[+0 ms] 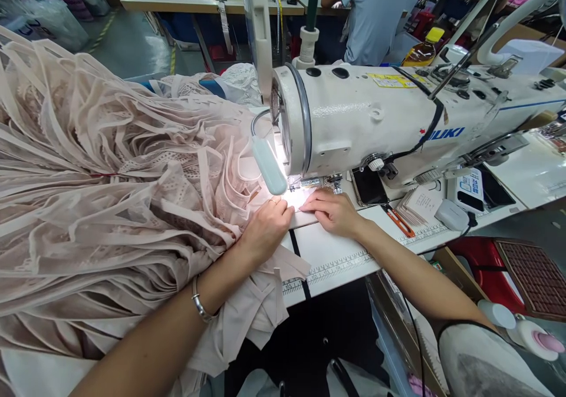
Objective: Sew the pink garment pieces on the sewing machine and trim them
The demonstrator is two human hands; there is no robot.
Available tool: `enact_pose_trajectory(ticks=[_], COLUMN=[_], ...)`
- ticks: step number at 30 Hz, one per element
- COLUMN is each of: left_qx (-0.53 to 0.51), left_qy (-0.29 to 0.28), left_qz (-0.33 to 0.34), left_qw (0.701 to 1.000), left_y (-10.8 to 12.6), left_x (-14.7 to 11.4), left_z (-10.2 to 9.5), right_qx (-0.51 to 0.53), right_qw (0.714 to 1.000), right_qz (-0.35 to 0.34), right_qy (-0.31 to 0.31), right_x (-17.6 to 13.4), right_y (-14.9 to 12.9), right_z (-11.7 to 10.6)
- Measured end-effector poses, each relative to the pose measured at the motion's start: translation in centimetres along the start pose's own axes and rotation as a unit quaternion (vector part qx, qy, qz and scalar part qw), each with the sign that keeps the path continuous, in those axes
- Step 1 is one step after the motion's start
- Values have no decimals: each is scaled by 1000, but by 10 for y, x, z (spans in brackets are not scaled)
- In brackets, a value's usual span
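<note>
On the surface (pixel 338 249), your left hand (pixel 269 223) curls nearly closed and your right hand (pixel 335 211) bends loosely; fingers of both meet the pale cloth (pixel 299 200) between them. Can't tell if either grip pinches. Looks like you're positioning cloth; next move calls for keeping it flat, fingertips clear. Just beyond: lamp (pixel 269 167), sewing machine (pixel 349 111). Farther back: person (pixel 375 16) in blue.
</note>
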State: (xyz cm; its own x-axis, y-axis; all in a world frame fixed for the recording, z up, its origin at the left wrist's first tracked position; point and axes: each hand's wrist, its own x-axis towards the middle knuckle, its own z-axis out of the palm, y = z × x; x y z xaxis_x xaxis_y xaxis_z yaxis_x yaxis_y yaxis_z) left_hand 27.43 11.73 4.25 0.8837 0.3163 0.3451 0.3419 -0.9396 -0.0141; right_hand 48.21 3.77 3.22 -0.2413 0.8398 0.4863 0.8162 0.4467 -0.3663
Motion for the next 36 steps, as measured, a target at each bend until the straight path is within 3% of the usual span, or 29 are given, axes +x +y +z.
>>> enact_pose_trajectory(ticks=[7,14,22,36], left_qx=[-21,-105,-123,-112], left_qy=[-11,-5,-70,-53], left_qz=[16,-10,-25,-57], left_qw=[1000,994,990,991], left_y=[1,-10,-17,-18], left_x=[2,-6,-6,3], left_z=[-2,2,2,9], right_qx=[-9,-40,-80,-93], right_qw=[999,997,995,990], right_qz=[32,-6,-10,27], right_qy=[-31,-68,-51,-100], right_x=[1,3,1,2], right_y=[-3,-6,-6,-5], right_z=[-4,-7,-2,1])
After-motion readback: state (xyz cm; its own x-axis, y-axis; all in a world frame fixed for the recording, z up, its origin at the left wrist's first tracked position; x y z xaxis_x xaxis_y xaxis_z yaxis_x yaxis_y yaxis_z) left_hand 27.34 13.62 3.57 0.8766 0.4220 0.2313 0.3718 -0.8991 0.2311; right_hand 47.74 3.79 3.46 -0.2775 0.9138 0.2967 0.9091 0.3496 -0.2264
